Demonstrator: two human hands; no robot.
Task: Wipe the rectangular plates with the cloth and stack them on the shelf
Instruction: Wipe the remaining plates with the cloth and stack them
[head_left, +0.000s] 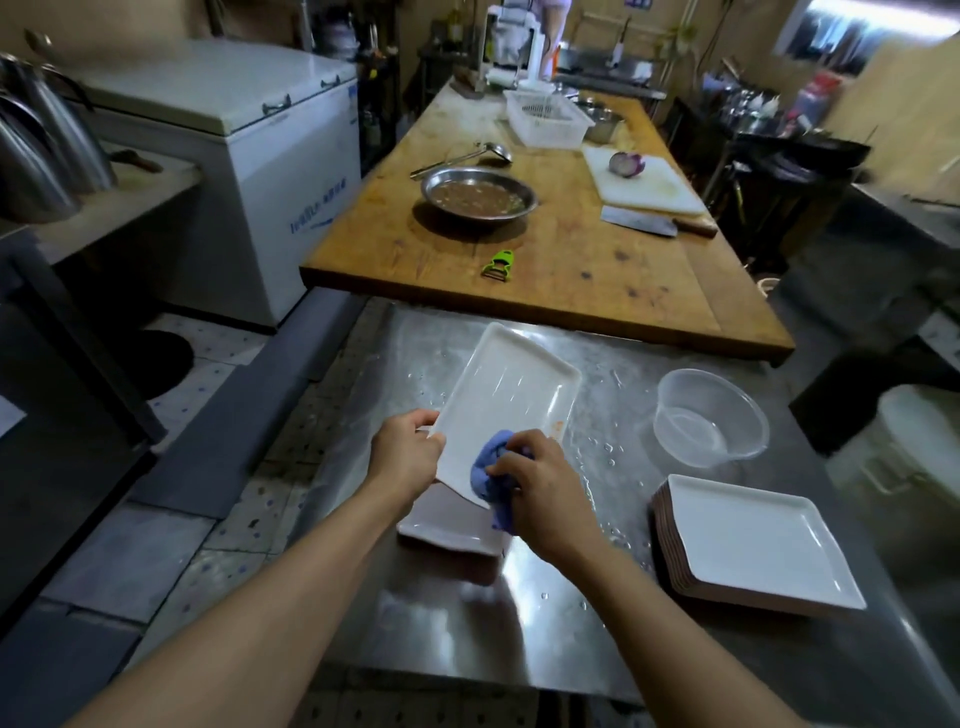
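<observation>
Head view: the left hand (408, 454) grips the near left edge of a tilted white plate (511, 395) above the steel table (571, 623). The right hand (540, 493) clutches the blue cloth (488, 475) against the plate's near end. A plate stack (753, 540) sits right of it.

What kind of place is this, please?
Most likely a restaurant or other commercial kitchen: a steel worktable holds a stack of white plates, a long wooden prep table carries a cleaver and cutting board, and a chest freezer stands nearby.

SITE: commercial kitchen | EVIDENCE: steel desk (545, 644) bottom centre; chest freezer (249, 156) upper left; cleaver (657, 224), cutting board (644, 182) upper right
</observation>
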